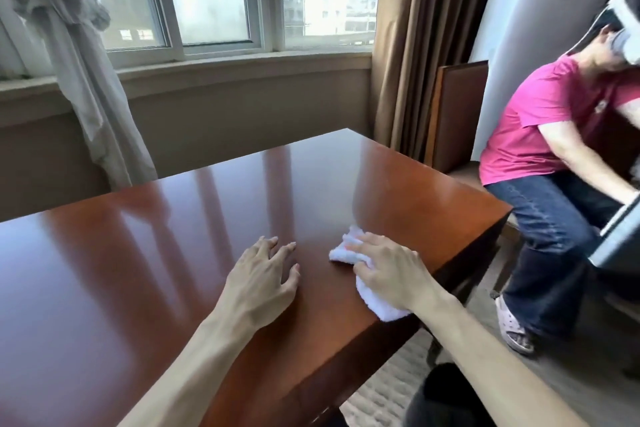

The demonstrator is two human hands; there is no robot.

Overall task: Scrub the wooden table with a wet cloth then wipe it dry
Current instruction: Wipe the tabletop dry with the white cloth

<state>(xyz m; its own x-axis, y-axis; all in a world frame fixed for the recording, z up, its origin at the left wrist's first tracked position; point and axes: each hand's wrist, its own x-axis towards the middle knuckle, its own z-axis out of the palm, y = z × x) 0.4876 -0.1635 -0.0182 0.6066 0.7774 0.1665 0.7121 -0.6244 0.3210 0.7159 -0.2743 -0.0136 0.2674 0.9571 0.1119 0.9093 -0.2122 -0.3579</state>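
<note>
A glossy reddish-brown wooden table fills the lower left of the head view. A white cloth lies bunched on it near the table's right edge. My right hand presses flat on top of the cloth, fingers stretched out over it and pointing left. My left hand rests on the bare tabletop just left of the cloth, fingers spread, holding nothing. Part of the cloth is hidden under my right palm, and its near end hangs slightly past the table's edge.
A person in a pink shirt sits on a chair close to the table's right side. A window with a sill, a pale curtain and brown drapes stand behind the table. Carpeted floor lies below right.
</note>
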